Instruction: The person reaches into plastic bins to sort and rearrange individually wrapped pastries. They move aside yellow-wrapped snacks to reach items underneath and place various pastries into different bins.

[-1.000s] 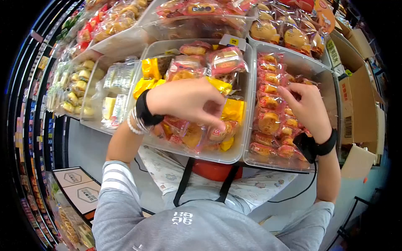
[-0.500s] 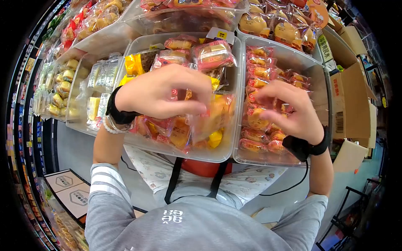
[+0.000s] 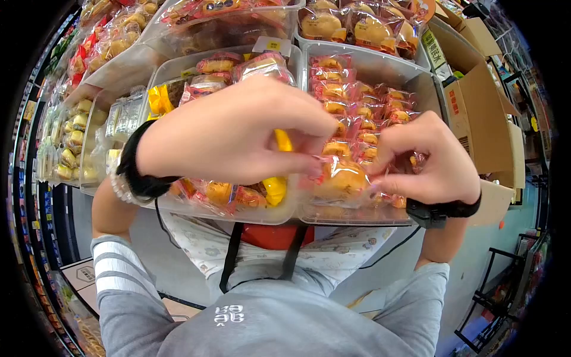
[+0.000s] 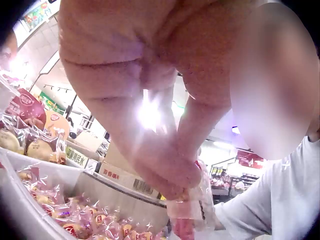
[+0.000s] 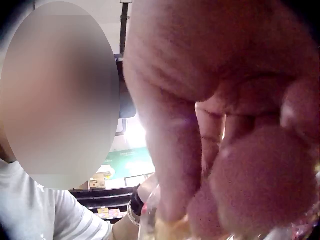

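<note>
A clear-wrapped pastry hangs between both hands, above the front of the right-hand plastic bin. My left hand pinches its left end between thumb and fingers; the wrapper hangs below those fingertips in the left wrist view. On the other side, my right hand pinches the right edge of the packet, thumb against fingers. Under the left hand stands the middle bin, holding mixed packets and a yellow packet. Rows of small pink-wrapped pastries fill the right-hand bin, partly hidden by the hands.
More bins of packaged cakes stand at the left. Bagged round cakes lie behind the right-hand bin. Opened cardboard boxes stand at the right, and a black cable runs from the right wrist.
The left hand has carried the pastry rightward from over the middle bin to over the right-hand one. The right hand has come to the packet and now pinches its edge.
</note>
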Tool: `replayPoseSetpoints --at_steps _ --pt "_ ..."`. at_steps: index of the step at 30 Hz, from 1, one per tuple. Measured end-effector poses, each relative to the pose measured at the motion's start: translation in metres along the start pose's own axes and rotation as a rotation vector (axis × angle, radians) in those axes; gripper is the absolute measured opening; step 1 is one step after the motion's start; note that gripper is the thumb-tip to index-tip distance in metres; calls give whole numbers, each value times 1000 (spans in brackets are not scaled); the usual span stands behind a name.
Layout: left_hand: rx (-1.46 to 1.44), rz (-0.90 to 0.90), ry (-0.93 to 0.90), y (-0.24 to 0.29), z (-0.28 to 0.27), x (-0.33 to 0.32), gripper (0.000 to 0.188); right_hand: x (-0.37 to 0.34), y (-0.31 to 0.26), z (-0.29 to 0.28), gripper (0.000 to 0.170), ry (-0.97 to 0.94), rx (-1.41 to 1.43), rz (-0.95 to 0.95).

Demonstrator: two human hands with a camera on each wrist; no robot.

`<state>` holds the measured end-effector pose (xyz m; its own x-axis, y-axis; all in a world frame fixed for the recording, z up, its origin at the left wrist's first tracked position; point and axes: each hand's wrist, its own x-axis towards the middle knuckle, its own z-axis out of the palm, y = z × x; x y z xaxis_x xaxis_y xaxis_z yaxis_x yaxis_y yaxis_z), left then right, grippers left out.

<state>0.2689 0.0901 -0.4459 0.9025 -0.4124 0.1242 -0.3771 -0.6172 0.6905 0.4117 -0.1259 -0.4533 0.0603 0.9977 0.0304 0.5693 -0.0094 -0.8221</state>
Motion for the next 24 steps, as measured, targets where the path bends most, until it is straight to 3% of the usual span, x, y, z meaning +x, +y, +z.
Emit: replayPoseSetpoints --at_steps 3,7,10,13,24 --pt "-73 -101 -30 -11 18 24 12 -4 -1 -4 12 -101 -73 49" --pt "111 -175 -31 -33 55 32 12 3 29 11 9 -158 -496 198" --pt "466 -155 -117 -40 63 29 17 11 47 30 13 -277 -513 218" --pt "526 -154 -115 -45 71 25 17 15 49 34 13 -270 -533 288" --pt "525 -192 -20 -49 80 22 12 17 60 31 19 -216 -472 248"
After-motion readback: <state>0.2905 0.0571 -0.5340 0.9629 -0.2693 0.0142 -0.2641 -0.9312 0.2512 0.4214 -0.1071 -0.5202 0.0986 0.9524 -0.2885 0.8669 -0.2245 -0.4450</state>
